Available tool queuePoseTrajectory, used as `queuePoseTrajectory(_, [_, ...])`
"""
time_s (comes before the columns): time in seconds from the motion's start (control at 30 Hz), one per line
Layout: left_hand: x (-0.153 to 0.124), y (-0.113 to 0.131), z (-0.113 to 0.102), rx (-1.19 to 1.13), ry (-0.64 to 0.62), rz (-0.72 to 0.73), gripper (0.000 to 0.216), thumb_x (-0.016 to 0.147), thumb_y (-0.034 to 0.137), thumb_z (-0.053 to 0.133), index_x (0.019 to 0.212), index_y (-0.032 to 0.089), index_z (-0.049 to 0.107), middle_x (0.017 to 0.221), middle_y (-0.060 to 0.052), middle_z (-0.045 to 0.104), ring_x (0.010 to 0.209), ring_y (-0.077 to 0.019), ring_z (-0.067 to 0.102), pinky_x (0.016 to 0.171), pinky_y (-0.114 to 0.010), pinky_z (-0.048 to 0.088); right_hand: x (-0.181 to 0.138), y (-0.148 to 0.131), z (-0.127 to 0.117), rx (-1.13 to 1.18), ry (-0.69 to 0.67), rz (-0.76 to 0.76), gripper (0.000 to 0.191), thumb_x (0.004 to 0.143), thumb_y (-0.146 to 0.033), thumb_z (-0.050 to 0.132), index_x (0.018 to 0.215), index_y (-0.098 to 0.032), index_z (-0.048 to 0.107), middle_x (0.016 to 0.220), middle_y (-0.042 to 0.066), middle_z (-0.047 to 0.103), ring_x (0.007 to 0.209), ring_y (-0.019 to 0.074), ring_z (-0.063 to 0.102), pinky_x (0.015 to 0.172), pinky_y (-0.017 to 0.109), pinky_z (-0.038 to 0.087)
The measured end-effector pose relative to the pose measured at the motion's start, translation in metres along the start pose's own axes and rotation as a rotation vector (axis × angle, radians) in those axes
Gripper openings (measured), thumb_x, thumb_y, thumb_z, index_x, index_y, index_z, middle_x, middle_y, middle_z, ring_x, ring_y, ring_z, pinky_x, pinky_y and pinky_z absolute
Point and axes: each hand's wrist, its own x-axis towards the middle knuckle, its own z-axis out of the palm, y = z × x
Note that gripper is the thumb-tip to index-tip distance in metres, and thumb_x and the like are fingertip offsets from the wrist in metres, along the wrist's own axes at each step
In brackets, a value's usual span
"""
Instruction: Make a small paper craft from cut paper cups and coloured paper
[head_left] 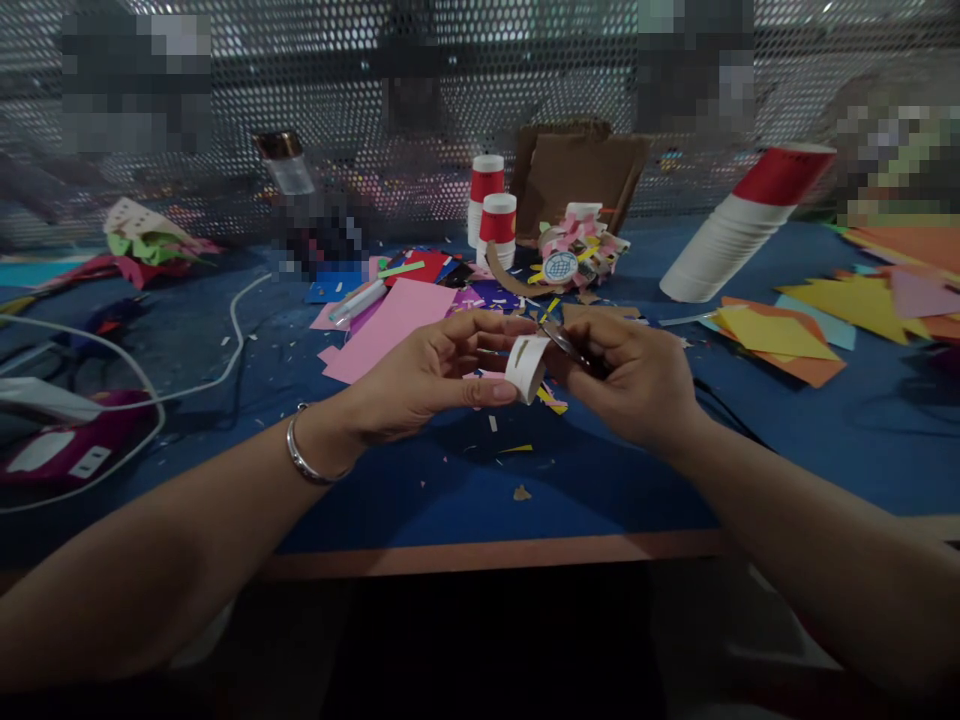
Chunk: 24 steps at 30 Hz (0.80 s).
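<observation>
Above the front part of the blue table, my left hand (442, 375) pinches a small white paper ring (526, 368) between thumb and fingers. A narrow brownish slot or mark shows on the upper side of the ring. Close against its right side, my right hand (634, 375) is closed around a pair of dark metal scissors (574, 348). The blades lie near the ring's upper edge; the handles are mostly covered by my fingers. Whether the blades touch the paper, I cannot tell.
Pink paper (397, 325) and scraps lie behind my hands. Red-and-white paper cups (497, 220) stand at the back, beside cardboard (577, 185). A tilted cup stack (742, 225) and coloured sheets (780, 335) are right. A white cable (236, 320) and purple device (75, 450) lie left.
</observation>
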Motion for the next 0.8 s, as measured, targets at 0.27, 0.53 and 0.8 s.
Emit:
queuePoseTrajectory(0.27, [0.0, -0.005, 0.002, 0.016, -0.029, 0.064, 0.05, 0.076, 0.022, 0.092, 0.122, 0.023, 0.072, 0.122, -0.007, 0.075, 0.12, -0.0235, 0.07, 0.101, -0.037, 0.058, 0.002, -0.001, 0.0, 0.01, -0.015, 0.012, 0.012, 0.088, -0.029, 0.071, 0.08, -0.024, 0.063, 0.066, -0.001, 0.059, 0.058, 0.0138, 0.048, 0.054, 0.03, 0.034])
queuePoseTrajectory(0.53, [-0.001, 0.002, 0.007, -0.153, 0.025, -0.088, 0.052, 0.082, 0.023, 0.087, 0.13, 0.022, 0.067, 0.12, -0.009, 0.074, 0.103, -0.0193, 0.073, 0.089, -0.034, 0.062, 0.003, 0.007, 0.003, -0.011, 0.027, -0.002, 0.016, 0.089, -0.029, 0.07, 0.079, -0.022, 0.059, 0.067, -0.002, 0.054, 0.059, 0.0131, 0.046, 0.057, 0.029, 0.036])
queuePoseTrajectory(0.8, [-0.002, -0.008, 0.013, 0.075, 0.047, 0.12, 0.057, 0.075, 0.022, 0.093, 0.124, 0.021, 0.065, 0.12, -0.008, 0.073, 0.109, -0.0193, 0.071, 0.091, -0.03, 0.061, 0.003, 0.004, 0.003, -0.013, -0.004, 0.003, 0.016, 0.087, -0.025, 0.07, 0.078, -0.022, 0.058, 0.065, -0.003, 0.052, 0.059, 0.0131, 0.044, 0.057, 0.029, 0.034])
